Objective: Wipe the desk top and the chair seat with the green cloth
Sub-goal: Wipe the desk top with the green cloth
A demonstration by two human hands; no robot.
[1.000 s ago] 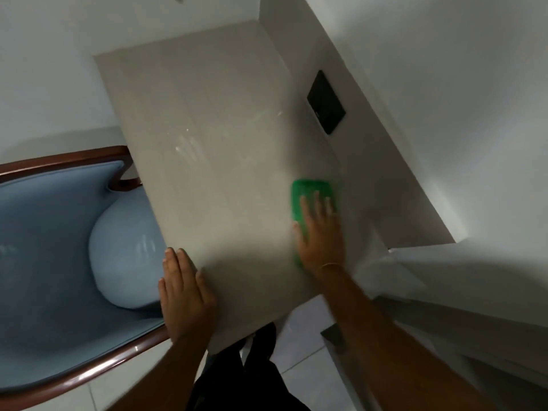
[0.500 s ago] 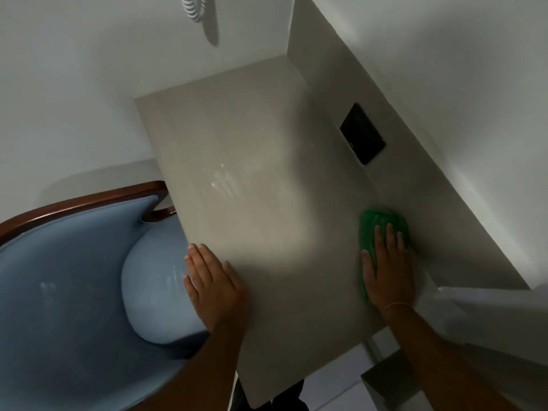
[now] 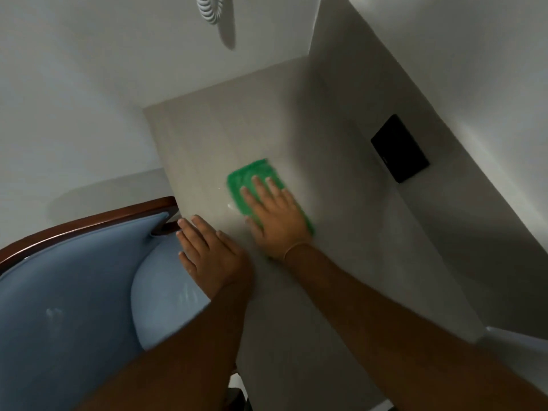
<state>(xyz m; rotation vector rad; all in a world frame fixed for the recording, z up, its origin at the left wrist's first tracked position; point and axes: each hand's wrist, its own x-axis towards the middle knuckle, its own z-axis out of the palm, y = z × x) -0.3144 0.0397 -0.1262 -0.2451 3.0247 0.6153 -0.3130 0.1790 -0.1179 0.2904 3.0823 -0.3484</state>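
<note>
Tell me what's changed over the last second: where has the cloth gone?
The right hand has swept the cloth from the desk's right side, near the wall, leftward to the middle, close to the left hand. Nothing was picked up or let go. The left hand stays flat on the desk's left edge by the chair; the right palm stays pressed on the cloth.

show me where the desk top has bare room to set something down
Free: the far end of the beige desk top, between the white wall and the green cloth; also the strip between the cloth and the black wall plate. Crowded: the middle and left edge, under the right hand and left hand.
</note>
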